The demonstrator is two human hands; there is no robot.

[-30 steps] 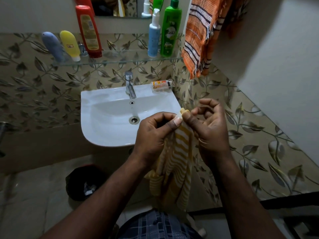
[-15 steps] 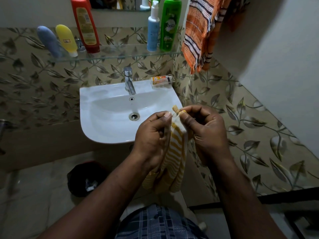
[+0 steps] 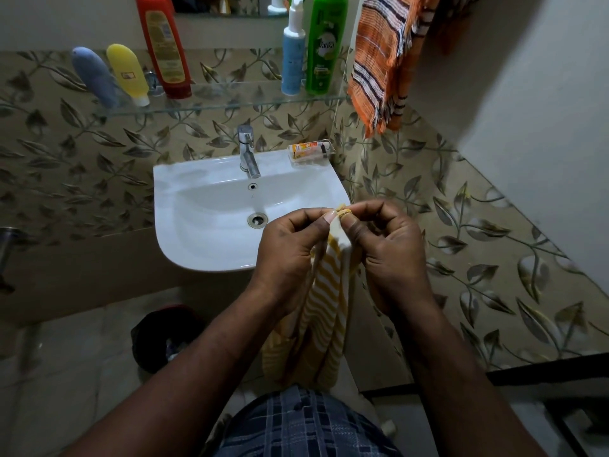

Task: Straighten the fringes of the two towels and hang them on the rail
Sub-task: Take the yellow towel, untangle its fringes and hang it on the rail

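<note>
A yellow and white striped towel [image 3: 324, 301] hangs bunched between my two hands, in front of the basin's right corner. My left hand [image 3: 290, 255] pinches its top edge from the left with thumb and forefinger. My right hand [image 3: 385, 249] pinches the same edge from the right, where a small tuft of yellow fringe sticks up. An orange towel with dark and white stripes [image 3: 382, 61] hangs at the upper right, its fringed end pointing down. The rail that carries it is out of view.
A white basin [image 3: 204, 206] with a chrome tap [image 3: 247, 153] is fixed to the leaf-patterned wall. A glass shelf [image 3: 230, 100] above it holds several bottles. A soap box [image 3: 309, 151] sits on the basin's back right corner. A dark bin [image 3: 158, 338] stands on the floor below.
Both hands have gathered the yellow towel's top edge closer together and lifted it slightly. The right hand's fingers have curled in tighter on the fringe. The camera has tilted down a little.
</note>
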